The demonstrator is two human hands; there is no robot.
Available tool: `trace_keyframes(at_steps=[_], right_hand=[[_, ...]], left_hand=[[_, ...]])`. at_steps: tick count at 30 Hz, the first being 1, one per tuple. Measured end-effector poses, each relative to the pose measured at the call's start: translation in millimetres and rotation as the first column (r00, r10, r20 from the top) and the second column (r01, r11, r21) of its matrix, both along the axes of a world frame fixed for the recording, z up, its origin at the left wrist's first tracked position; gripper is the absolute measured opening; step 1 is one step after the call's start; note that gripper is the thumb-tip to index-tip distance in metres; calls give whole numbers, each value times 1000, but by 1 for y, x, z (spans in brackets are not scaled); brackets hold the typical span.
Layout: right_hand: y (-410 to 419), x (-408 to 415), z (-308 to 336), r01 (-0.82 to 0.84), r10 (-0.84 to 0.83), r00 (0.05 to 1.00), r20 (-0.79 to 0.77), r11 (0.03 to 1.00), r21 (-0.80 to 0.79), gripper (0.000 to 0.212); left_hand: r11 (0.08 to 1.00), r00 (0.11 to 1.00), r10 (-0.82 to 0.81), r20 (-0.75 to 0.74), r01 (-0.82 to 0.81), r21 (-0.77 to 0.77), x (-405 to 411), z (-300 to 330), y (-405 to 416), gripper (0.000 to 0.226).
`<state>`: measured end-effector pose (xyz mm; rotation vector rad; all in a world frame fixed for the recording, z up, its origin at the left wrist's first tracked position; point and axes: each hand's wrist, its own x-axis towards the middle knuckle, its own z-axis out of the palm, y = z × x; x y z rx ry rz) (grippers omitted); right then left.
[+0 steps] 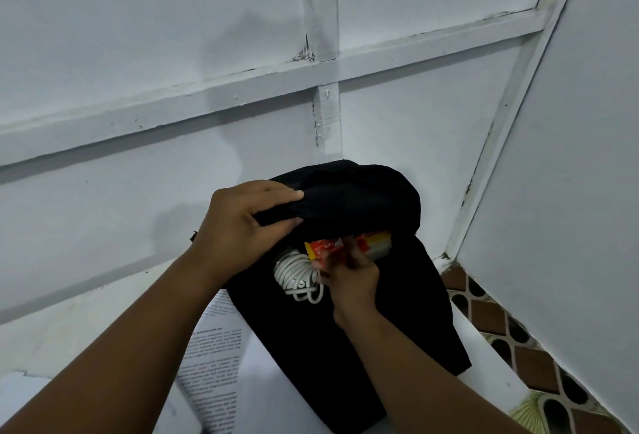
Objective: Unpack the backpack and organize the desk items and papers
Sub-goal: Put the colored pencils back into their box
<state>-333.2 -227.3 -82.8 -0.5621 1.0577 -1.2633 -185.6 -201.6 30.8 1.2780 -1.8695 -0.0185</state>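
Black backpack (345, 330) stands on a white desk (484, 347), pushed toward the far right corner where two pale painted walls (138, 36) meet. Left hand (242, 222) grips the backpack's top flap (356, 195): fingers curled under the fabric edge, thumb laid over the top, flap pulled up and back so the opening shows. Right hand (349, 278) is at the mouth of the bag, fingers closed around a red and yellow packet (332, 248); this hand is motion-blurred, so the exact finger placement cannot be told. The packet lies crosswise in the opening, its right end continuing as a yellow and grey piece (378, 243) under the flap. Just left of the right hand, a coiled white cable (294, 271) sits at the opening, one loop hanging down over the bag's front. Printed papers (214, 357) lie flat on the desk near-left of the backpack, partly tucked beneath it. Brown patterned floor tiles (491, 319) visible at right, beyond the desk edge.
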Motion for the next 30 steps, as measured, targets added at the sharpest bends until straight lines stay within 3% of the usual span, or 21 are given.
trace_keyframes(at_steps=[3,9,16,21,26,30], right_hand=[[-3,-19,-9,-40,23,965,-260,998,-58,32],[-4,-30,-6,-83,80,994,-71,996,-37,33],[-10,-15,-6,-32,24,993,-113,997,-72,26],[6,-35,-9,-30,20,992,-126,997,-75,23],[46,-58,0,-129,-3,918,-396,944,-305,15],[78,-63,29,-238,-12,907,-422,810,-536,14]], left_hand=[[1000,1000,-7,-5,7,10,1,-1,0,39],[1000,1000,-17,-21,17,-12,-3,-3,-5,38],[1000,999,-11,-33,12,17,-3,-5,0,41],[994,989,-8,-146,24,107,-10,-22,11,41],[970,971,75,-227,-18,241,-17,-58,27,45],[914,962,140,-236,-34,405,-28,-84,49,54]])
